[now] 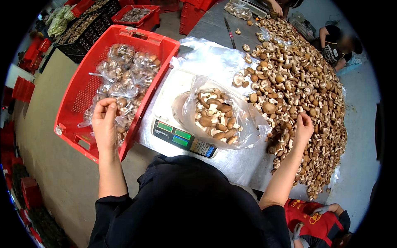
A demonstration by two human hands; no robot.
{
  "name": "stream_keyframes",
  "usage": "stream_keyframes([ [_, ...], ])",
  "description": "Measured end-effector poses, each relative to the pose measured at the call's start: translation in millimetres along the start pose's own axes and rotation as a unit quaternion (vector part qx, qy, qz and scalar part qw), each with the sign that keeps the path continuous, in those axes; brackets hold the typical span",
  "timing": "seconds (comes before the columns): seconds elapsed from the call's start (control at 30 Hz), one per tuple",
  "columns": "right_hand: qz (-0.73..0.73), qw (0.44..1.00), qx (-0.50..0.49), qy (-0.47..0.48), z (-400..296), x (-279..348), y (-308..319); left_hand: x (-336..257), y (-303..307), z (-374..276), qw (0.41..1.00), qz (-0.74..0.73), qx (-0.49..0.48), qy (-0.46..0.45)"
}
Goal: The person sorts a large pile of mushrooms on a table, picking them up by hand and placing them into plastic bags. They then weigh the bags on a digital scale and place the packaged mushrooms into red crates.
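Note:
An open clear plastic bag (248,136) of brown mushrooms (217,116) rests on a digital scale (169,93) in front of me. My left hand (105,116) is raised over the red plastic crate (74,93), its fingers curled and thumb near the index finger; whether it pinches something small cannot be told. In the crate lie several tied clear bags of mushrooms (119,69). My right hand (303,126) is at the near side of a large heap of loose mushrooms (297,80), thumb and fingertips close together; I cannot tell whether they hold a mushroom.
Flat plastic bags (214,59) lie behind the scale, near a dark pen-like tool (229,32). Co-workers stand at the far side (336,46) and lower right (316,217); another person's hand (277,8) is at the top. Black crates (90,31) stand upper left.

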State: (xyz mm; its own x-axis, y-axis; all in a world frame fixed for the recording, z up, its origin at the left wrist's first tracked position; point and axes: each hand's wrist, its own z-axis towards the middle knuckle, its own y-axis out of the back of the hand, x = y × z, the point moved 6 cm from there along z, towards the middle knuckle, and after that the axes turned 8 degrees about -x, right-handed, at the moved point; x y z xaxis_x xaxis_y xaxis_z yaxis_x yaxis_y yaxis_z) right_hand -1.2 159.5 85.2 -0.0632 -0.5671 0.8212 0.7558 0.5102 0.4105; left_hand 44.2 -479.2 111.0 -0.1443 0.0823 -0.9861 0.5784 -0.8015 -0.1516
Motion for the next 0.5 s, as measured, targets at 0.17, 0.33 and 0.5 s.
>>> stream_keyframes([
  [0.17, 0.011, 1.000, -0.012, -0.026, 7, -37, 19, -29, -35, -3, 0.998, -0.003, 0.018, -0.054],
  [0.33, -0.051, 0.998, 0.000, -0.044, -15, 4, 32, -47, -75, -18, 0.992, -0.017, 0.072, -0.101],
  [0.5, 0.032, 0.994, 0.097, 0.033, -92, 142, -2, -46, -150, -70, 0.882, 0.368, 0.152, -0.253],
])
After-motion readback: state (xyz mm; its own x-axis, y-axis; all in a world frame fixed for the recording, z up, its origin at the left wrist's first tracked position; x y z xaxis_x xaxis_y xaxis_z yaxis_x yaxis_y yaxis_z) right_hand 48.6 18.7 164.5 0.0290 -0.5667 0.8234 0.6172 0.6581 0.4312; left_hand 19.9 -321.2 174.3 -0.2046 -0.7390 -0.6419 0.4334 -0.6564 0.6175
